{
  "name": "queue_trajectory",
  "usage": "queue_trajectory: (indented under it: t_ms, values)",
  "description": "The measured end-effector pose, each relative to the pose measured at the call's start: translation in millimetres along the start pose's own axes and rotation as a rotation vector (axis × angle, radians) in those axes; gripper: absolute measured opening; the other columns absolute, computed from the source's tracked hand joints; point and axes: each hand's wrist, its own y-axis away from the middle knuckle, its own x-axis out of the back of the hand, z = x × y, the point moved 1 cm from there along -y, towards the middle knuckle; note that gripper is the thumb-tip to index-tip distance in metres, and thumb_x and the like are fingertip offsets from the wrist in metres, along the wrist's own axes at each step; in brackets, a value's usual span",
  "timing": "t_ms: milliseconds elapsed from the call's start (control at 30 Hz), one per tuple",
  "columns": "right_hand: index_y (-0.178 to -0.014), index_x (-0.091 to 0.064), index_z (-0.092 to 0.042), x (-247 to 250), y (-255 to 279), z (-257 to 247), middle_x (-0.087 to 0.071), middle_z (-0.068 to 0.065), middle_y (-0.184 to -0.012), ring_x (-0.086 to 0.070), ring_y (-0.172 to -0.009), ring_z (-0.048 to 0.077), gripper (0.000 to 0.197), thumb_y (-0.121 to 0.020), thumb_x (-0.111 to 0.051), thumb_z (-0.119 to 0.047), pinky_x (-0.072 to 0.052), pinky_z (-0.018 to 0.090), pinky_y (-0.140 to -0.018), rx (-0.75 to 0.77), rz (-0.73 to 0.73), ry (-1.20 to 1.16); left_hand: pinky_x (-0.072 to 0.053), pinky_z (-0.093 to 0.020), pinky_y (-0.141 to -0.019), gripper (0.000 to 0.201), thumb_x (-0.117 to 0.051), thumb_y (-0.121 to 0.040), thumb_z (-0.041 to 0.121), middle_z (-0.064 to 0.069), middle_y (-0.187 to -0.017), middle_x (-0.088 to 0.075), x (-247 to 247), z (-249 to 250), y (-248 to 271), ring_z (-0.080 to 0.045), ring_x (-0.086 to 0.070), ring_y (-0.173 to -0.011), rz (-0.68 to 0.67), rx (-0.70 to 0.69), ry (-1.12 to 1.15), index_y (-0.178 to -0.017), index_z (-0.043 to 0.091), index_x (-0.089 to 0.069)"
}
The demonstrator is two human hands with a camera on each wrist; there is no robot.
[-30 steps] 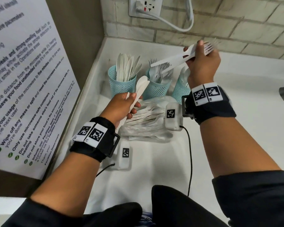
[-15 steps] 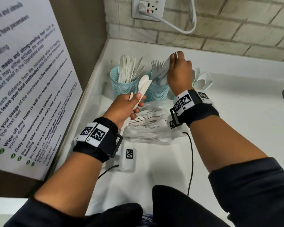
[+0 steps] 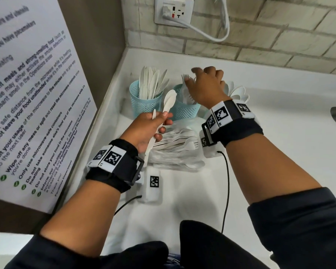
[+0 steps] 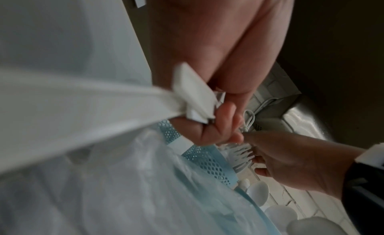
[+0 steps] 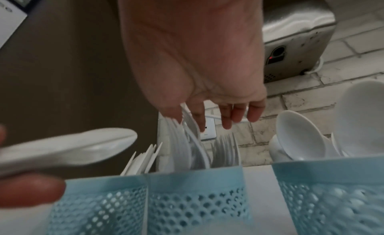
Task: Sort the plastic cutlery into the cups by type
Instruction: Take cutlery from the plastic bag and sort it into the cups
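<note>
Right hand (image 3: 204, 88) has released its forks; three cups (image 3: 145, 102).

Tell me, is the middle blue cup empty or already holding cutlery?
Holding cutlery: white forks stand upright in the middle cup, tines up, under the right hand.

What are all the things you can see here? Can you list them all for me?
cups: three, light blue mesh, in a row near the counter's back corner
knives: many, white, left cup
forks: several, white, middle cup
spoons: several, white, right cup
bag of cutlery: one, clear, in front of the cups
counter: one, white
sign: one, white, left wall
socket: one, white, brick wall
left hand: holds white spoons
right hand: fingers spread above the forks
</note>
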Motion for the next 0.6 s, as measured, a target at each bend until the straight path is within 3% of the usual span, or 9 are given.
queue_trajectory:
  t_ms: [100,200,267,400,500,600]
  values:
    - [-0.133,-0.048,-0.019,12,2,-5,-0.041,0.01,-0.137,-0.033,-0.127,0.027,0.046,-0.093,-0.047,-0.043,-0.029,0.031,-0.101,0.062,0.144,-0.21,-0.031,-0.009,-0.039,0.028,-0.044,-0.098,0.015,0.003,-0.078,-0.058,0,1,0,-0.003,-0.039,-0.053,-0.031,-0.001,0.047,-0.119,0.003,-0.058]
    - [-0.117,-0.063,-0.013,21,5,-7,-0.06,0.008,-0.104,-0.055,-0.098,0.018,0.042,-0.089,-0.055,-0.044,-0.035,0.019,-0.079,0.117,0.168,-0.34,-0.032,-0.01,-0.039,0.028,-0.045,-0.097,0.012,0.003,-0.077,-0.059,-1,3,0,-0.001,-0.043,-0.048,-0.063,-0.011,0.103,-0.12,0.003,-0.057]
    - [-0.112,-0.065,-0.013,26,8,-7,-0.059,0.001,-0.086,-0.055,-0.08,0.01,0.044,-0.085,-0.06,-0.047,-0.038,0.015,-0.069,0.124,0.094,-0.367,-0.033,-0.009,-0.039,0.026,-0.046,-0.097,0.013,0.003,-0.076,-0.06,-3,4,1,0.0,-0.044,-0.046,-0.077,-0.007,0.128,-0.117,0.004,-0.059]
    - [-0.114,-0.06,-0.013,23,17,-12,-0.06,0.0,-0.082,-0.056,-0.057,0.005,0.051,-0.078,-0.069,-0.047,-0.038,0.005,-0.041,0.134,-0.151,-0.422,-0.033,-0.009,-0.039,0.017,-0.049,-0.095,0.017,0.003,-0.076,-0.06,-7,7,2,0.0,-0.045,-0.045,-0.095,-0.015,0.145,-0.102,0.011,-0.063]
    - [-0.108,-0.061,-0.007,17,22,-14,-0.061,0.0,-0.066,-0.055,-0.047,0.005,0.042,-0.078,-0.073,-0.033,-0.044,0.011,-0.041,0.114,-0.24,-0.551,-0.035,-0.009,-0.038,0.014,-0.052,-0.093,0.018,0.004,-0.071,-0.063,-8,9,3,0.0,-0.047,-0.045,-0.071,-0.023,0.161,-0.101,0.011,-0.062]
    - [-0.104,-0.061,-0.003,14,23,-15,-0.06,0.003,-0.062,-0.056,-0.048,0.01,0.034,-0.078,-0.074,-0.02,-0.052,0.019,-0.051,0.076,-0.249,-0.697,-0.036,-0.009,-0.039,0.01,-0.052,-0.093,0.015,0.007,-0.062,-0.067,-7,9,3,-0.001,-0.049,-0.046,-0.064,-0.033,0.179,-0.096,0.012,-0.061]
